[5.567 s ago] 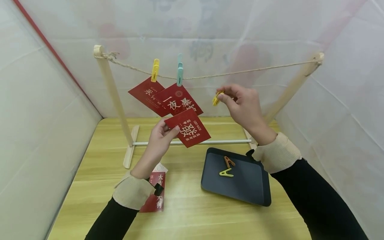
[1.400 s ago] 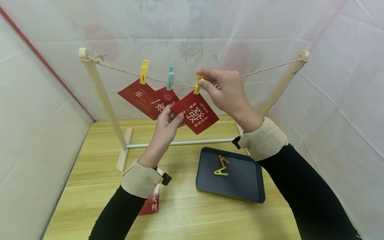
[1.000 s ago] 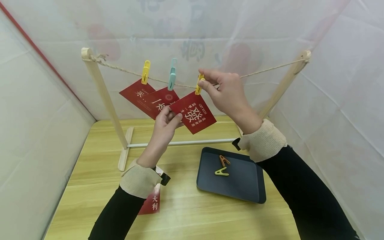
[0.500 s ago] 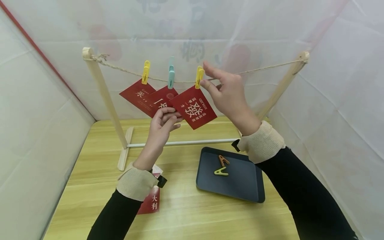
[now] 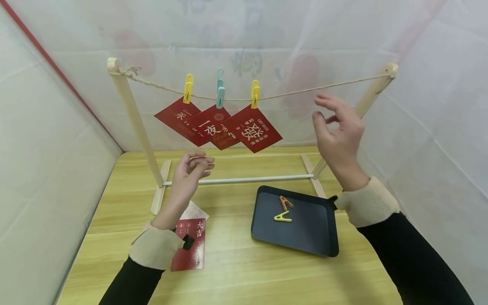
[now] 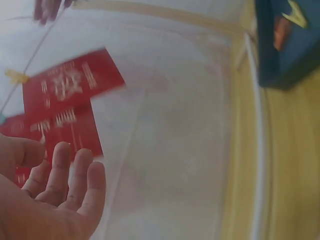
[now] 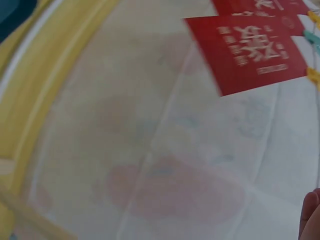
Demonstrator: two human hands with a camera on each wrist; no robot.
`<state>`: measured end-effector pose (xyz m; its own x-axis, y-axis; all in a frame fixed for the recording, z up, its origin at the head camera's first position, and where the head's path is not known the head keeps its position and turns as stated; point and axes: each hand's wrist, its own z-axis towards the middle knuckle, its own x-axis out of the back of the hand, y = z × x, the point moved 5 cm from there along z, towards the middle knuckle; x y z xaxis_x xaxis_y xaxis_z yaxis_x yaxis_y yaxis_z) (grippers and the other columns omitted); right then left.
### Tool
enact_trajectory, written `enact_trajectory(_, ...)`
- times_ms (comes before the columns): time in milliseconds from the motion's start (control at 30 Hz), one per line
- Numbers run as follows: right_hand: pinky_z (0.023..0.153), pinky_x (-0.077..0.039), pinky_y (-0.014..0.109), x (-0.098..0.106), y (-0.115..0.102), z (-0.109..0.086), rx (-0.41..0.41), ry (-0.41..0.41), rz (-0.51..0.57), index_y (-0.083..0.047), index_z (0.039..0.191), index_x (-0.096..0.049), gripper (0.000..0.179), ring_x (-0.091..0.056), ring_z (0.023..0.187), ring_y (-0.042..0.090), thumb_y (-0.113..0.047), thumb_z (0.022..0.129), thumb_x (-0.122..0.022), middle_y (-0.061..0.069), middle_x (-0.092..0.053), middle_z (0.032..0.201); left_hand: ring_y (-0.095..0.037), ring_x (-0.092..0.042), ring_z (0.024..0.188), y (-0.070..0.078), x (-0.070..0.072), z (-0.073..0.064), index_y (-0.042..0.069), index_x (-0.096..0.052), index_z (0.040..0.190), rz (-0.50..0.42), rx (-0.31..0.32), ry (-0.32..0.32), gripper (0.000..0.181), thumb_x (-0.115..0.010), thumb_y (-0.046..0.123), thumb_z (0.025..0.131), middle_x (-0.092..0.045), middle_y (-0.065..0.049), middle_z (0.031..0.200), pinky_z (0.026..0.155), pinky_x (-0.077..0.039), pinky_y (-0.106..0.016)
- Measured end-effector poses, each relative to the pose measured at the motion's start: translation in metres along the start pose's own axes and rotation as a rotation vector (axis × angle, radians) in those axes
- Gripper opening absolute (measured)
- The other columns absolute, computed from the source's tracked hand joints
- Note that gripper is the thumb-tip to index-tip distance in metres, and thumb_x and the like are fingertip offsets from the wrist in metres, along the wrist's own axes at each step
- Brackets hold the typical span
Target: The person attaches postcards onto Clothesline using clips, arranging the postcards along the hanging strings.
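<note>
Three red cards hang in an overlapping row from a twine line [image 5: 301,91]. The rightmost card [image 5: 253,129] is held by a yellow clothespin [image 5: 255,94], the middle card [image 5: 209,125] by a teal clothespin [image 5: 220,91], and the left card [image 5: 177,120] by another yellow clothespin [image 5: 188,89]. My left hand [image 5: 190,171] is below the left and middle cards, fingers relaxed, holding nothing. To the right of the cards, my right hand [image 5: 339,131] is raised near the line with thumb and fingers apart, nothing between them. Only a fingertip [image 7: 311,210] of it shows in the right wrist view.
A dark tray [image 5: 305,237] on the wooden table holds an orange clothespin [image 5: 286,202] and a yellow-green clothespin [image 5: 283,217]. Beside my left wrist lie another red card [image 5: 196,250] and a white paper [image 5: 195,211]. Wooden posts [image 5: 133,118] carry the line; a white rod [image 5: 255,179] joins their feet.
The rightmost card was brought up and clipped to the line with the yellow clothespin. Both hands have let go; the left drew down and left, the right moved off to the right.
</note>
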<state>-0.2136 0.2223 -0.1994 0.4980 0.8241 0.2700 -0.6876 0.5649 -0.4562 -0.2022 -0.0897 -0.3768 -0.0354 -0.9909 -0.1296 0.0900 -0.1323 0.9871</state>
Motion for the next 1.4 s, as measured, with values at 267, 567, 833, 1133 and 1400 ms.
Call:
enact_trajectory(267, 0.073, -0.048, 0.014, 0.021, 0.087, -0.073, -0.102, -0.183, -0.101, 0.0, 0.111, -0.073, 0.026, -0.065, 0.102, 0.018, 0.005, 0.086, -0.068, 0.009, -0.071, 0.122, -0.019, -0.068, 0.105, -0.036, 0.059, -0.044, 0.001, -0.047, 0.127, 0.182, 0.058, 0.06, 0.029, -0.055, 0.016, 0.103, -0.067, -0.012, 0.119, 0.087, -0.057, -0.027)
enact_trajectory(567, 0.072, -0.048, 0.013, 0.012, 0.13, -0.158, -0.212, -0.42, -0.147, -0.009, 0.121, -0.07, 0.032, -0.063, 0.11, 0.019, -0.008, 0.089, -0.073, 0.009, -0.066, 0.13, -0.01, -0.064, 0.106, -0.086, 0.095, -0.092, -0.001, -0.046, 0.133, 0.372, 0.146, 0.062, 0.035, -0.056, 0.012, 0.102, -0.062, -0.025, 0.126, 0.086, -0.056, -0.025)
enact_trajectory(833, 0.075, -0.058, 0.042, 0.002, 0.143, -0.219, -0.295, -0.638, -0.145, -0.013, 0.131, -0.064, 0.043, -0.062, 0.116, 0.029, -0.011, 0.089, -0.075, 0.008, -0.063, 0.134, -0.035, -0.064, 0.107, -0.121, 0.079, -0.102, 0.001, -0.053, 0.132, 0.7, 0.071, -0.007, 0.04, -0.065, 0.011, 0.096, -0.063, -0.022, 0.123, 0.087, -0.057, -0.043)
enact_trajectory(1133, 0.094, -0.051, 0.057, -0.008, 0.148, -0.267, -0.365, -0.955, -0.174, -0.014, 0.141, -0.056, 0.056, -0.057, 0.125, 0.035, -0.018, 0.09, -0.076, 0.011, -0.058, 0.14, -0.048, -0.054, 0.114, -0.126, 0.061, -0.117, 0.006, -0.054, 0.136, 1.067, 0.04, -0.037, 0.058, -0.078, 0.024, 0.086, -0.054, -0.027, 0.129, 0.089, -0.05, -0.064)
enact_trajectory(1400, 0.101, -0.047, 0.057, -0.013, 0.141, -0.29, -0.39, -1.04, -0.156, -0.016, 0.143, -0.054, 0.06, -0.053, 0.13, 0.035, -0.021, 0.089, -0.077, 0.01, -0.056, 0.143, -0.052, -0.05, 0.113, -0.126, 0.051, -0.134, 0.01, -0.058, 0.131, 1.203, -0.068, -0.049, 0.066, -0.087, 0.029, 0.074, -0.052, -0.029, 0.13, 0.08, -0.049, -0.066)
